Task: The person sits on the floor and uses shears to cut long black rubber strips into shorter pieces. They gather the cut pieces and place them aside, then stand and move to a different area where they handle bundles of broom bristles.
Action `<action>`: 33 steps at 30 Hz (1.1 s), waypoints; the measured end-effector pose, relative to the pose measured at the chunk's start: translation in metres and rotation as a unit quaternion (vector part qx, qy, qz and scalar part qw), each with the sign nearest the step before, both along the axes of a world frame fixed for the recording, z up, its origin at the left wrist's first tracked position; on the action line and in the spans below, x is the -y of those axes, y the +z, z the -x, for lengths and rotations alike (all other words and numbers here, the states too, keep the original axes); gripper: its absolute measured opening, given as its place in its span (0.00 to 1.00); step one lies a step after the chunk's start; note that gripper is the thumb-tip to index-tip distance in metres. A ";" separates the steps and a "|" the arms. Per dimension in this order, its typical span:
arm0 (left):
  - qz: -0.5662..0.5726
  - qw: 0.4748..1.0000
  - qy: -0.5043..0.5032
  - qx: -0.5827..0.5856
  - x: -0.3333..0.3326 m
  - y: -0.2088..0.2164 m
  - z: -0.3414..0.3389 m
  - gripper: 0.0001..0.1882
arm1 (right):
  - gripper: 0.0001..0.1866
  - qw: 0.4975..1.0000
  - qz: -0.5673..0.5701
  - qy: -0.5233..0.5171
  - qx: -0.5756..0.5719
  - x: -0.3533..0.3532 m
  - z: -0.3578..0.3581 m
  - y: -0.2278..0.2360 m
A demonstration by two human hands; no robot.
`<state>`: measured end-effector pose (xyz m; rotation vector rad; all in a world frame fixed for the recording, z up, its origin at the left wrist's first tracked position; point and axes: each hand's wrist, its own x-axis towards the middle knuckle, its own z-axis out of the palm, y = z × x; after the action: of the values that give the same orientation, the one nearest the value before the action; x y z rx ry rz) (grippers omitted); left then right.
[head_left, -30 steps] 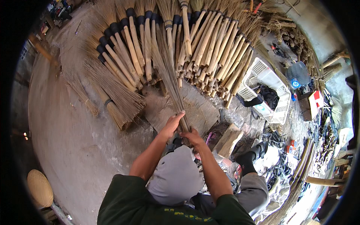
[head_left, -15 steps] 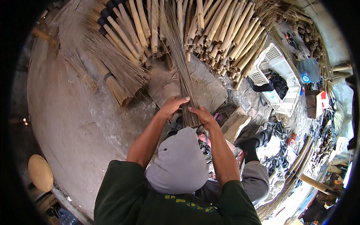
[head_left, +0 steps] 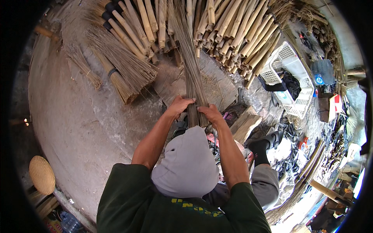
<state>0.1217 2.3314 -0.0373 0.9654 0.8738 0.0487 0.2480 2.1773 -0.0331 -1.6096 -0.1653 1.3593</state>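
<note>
A long bundle of thin brown sticks [head_left: 190, 73] stretches away from me, its cut ends close to my body. My left hand [head_left: 181, 106] is closed round the bundle's left side, thumb lying across the top. From the right, my right hand [head_left: 211, 113] grips the same sticks, its thumb pressed on them. The fingers underneath are partly hidden. A wooden board [head_left: 219, 87] lies on the floor beneath the bundle. Left of it rests a thick stick bundle [head_left: 126, 72] with a dark band, and a smaller tied bundle [head_left: 83, 64] beyond.
Many bamboo handles [head_left: 233, 35] are piled at the far side. To the right stand a white plastic crate [head_left: 297, 103] holding dark material and a water jug [head_left: 323, 72]. A wood block [head_left: 245, 125] and orange-handled scissors [head_left: 304, 143] lie nearer. A round woven tray [head_left: 42, 175] is at left.
Both hands still hold the stick bundle. They have shifted slightly upward in the picture, and the near stick ends look a little narrower together. The view has tilted slightly.
</note>
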 end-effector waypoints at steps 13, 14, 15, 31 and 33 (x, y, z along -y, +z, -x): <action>-0.242 0.965 0.065 -0.073 0.011 -0.007 0.033 0.24 | 0.19 0.963 0.035 0.048 0.264 0.007 0.015 0.033; -0.301 0.949 0.075 -0.053 0.008 -0.001 0.045 0.24 | 0.19 0.965 0.011 0.028 0.261 0.016 0.013 0.039; -0.402 0.908 0.105 -0.058 0.002 0.005 0.061 0.27 | 0.18 0.962 0.024 0.011 0.272 0.025 0.010 0.043; -0.268 0.895 0.079 -0.346 -0.214 0.012 0.125 0.35 | 0.14 0.973 0.013 -0.115 0.198 0.076 0.017 0.062; -0.341 0.844 -0.072 -0.409 -0.207 0.031 0.113 0.40 | 0.14 0.975 -0.012 -0.109 0.193 0.081 0.021 0.072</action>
<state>0.0088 2.5388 -0.0065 1.7803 1.6247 -0.2149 0.2266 2.0962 0.0393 -1.8014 -0.2275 0.8663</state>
